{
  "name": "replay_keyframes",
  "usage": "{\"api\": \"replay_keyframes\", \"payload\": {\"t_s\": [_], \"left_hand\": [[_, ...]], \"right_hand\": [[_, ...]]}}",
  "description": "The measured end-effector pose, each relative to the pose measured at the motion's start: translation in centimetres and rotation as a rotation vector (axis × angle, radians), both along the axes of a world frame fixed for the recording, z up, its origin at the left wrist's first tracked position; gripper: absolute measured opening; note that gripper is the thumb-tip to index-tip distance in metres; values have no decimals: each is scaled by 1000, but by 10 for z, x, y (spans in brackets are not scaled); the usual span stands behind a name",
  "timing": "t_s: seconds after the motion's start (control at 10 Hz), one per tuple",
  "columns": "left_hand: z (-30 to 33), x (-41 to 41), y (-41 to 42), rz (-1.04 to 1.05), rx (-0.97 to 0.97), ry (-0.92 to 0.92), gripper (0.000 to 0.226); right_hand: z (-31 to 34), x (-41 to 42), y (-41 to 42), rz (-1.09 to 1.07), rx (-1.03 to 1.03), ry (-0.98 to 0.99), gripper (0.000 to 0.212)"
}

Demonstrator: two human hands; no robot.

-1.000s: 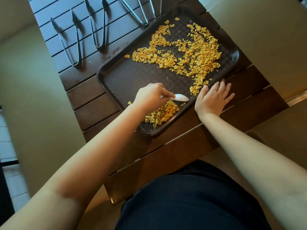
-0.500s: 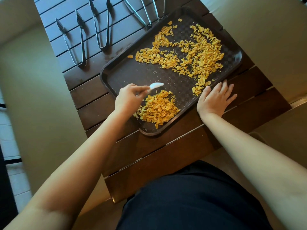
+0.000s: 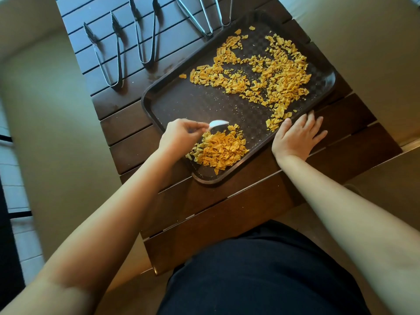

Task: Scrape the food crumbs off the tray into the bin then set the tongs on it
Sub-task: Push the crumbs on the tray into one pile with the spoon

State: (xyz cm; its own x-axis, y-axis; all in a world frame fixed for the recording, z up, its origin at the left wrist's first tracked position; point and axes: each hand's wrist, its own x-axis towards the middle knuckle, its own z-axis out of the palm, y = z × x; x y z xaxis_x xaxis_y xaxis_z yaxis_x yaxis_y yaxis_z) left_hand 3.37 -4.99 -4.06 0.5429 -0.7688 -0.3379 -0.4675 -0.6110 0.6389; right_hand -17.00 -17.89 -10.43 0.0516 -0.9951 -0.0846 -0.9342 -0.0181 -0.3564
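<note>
A dark brown tray (image 3: 181,103) lies at an angle on a slatted wooden table (image 3: 238,208). Yellow-orange crumbs (image 3: 268,76) are spread over its far half. A heap of gathered crumbs (image 3: 219,150) sits in its near corner. My left hand (image 3: 179,135) pinches a small white scraper (image 3: 218,123), whose tip is just above the far edge of the heap. My right hand (image 3: 296,136) rests flat, fingers spread, on the tray's near right rim. Metal tongs (image 3: 106,55) lie on the table beyond the tray, a second pair (image 3: 145,35) beside them. No bin is in view.
More tongs (image 3: 204,17) lie at the table's far edge, partly cut off by the frame. Beige floor surrounds the table on both sides. White tiles (image 3: 13,201) show at the far left. My dark clothing (image 3: 261,273) fills the bottom centre.
My left hand drew the scraper from right of the heap back to its left, uncovering the pile; the scraper tip now points over the heap's far edge. My right hand stayed on the rim.
</note>
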Motion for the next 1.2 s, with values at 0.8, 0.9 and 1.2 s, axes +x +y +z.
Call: {"api": "replay_keyframes", "payload": {"t_s": [0.8,0.9,1.2], "left_hand": [[1,-29,-33,-411,68,-178,21],[1,-27,-28,-472,97,-220,22],[10,-18,-29,-262,68,-10,23]], "right_hand": [[-1,-1,-1,2,5,2,56],[-1,-1,-2,1,9,10,56],[-1,-4,-3,-2,12,-19,54]]}}
